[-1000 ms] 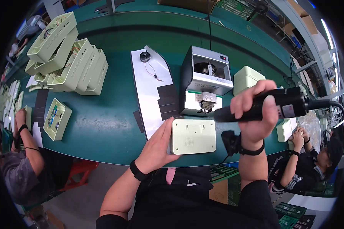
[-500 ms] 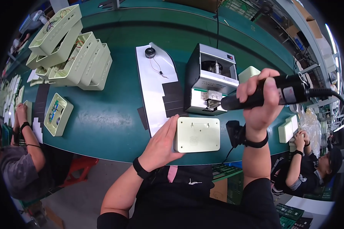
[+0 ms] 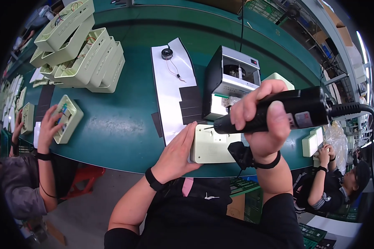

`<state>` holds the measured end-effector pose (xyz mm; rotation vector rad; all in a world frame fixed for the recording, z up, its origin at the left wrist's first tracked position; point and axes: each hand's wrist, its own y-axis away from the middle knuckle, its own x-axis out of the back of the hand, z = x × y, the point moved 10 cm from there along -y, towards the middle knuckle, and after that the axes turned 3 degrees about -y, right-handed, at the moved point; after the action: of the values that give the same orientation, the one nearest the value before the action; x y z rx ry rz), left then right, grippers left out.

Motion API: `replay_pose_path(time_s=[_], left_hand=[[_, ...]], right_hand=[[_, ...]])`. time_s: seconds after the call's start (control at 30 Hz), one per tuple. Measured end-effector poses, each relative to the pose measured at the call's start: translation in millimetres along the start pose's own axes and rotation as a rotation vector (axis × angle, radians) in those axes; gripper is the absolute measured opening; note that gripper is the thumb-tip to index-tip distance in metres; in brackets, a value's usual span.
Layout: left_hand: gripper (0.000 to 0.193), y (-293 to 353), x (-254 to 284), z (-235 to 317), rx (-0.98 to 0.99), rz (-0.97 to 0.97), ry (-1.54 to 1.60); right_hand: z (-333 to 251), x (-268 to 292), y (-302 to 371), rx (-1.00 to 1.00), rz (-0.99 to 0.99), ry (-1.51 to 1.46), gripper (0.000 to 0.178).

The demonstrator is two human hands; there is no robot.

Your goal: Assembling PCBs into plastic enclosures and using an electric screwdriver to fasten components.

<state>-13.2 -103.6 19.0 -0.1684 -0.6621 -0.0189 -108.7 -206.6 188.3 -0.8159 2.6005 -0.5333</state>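
Observation:
A pale green plastic case (image 3: 214, 145) lies on the bench in front of me, its face with corner holes and a small speaker grid turned up. My left hand (image 3: 174, 151) grips it along the left side, fingers by the upper corner and thumb at the lower one. My right hand (image 3: 272, 128) is closed round a black corded electric screwdriver (image 3: 297, 110), held nearly level. Its thin bit points left at the case's upper left corner hole; whether it touches a screw I cannot tell. The tool and my right wrist hide the case's right side.
Behind the case stands a grey and black screw feeder (image 3: 232, 87). Left of it lies a white sheet (image 3: 166, 91) with a small wired speaker (image 3: 167, 54). Open housings (image 3: 85, 66) are stacked at far left. A co-worker's hand (image 3: 49, 126) reaches into another housing (image 3: 72, 122).
My right hand has brought the screwdriver from the screw feeder left and down over the case. My left hand stays on the case. The co-worker's hand at left has moved onto the open housing.

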Motion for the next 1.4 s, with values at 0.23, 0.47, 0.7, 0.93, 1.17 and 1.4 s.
replay_pose_path(time_s=[0.23, 0.47, 0.7, 0.93, 1.17, 1.4], left_hand=[[0.115, 0.9, -0.4, -0.4, -0.008, 0.025, 0.033], [0.113, 0.7, -0.5, -6.0, -0.005, 0.042, 0.027], [0.111, -0.4, 1.4, -1.4, -0.007, 0.043, 0.002], [0.114, -3.9, 1.0, 1.0, 0.035, -0.023, 0.011], [0.114, -1.5, -4.8, -0.8, 0.021, 0.007, -0.049], [0.114, -1.6, -4.7, -6.1, 0.051, 0.009, -0.038]], right_hand=[[27.7, -14.3, 9.6, -0.057, -0.066, 0.013, 0.033], [58.2, -14.1, 14.4, -0.057, -0.036, 0.157, 0.033], [58.8, -13.6, 15.8, -0.043, -0.007, 0.085, 0.031], [3.9, 3.3, -2.3, 0.059, 0.038, -0.066, 0.026], [-38.2, 62.1, -16.1, 0.211, 0.207, 0.242, 0.025], [-17.2, 59.7, -5.2, 0.013, 0.179, 0.159, 0.028]])
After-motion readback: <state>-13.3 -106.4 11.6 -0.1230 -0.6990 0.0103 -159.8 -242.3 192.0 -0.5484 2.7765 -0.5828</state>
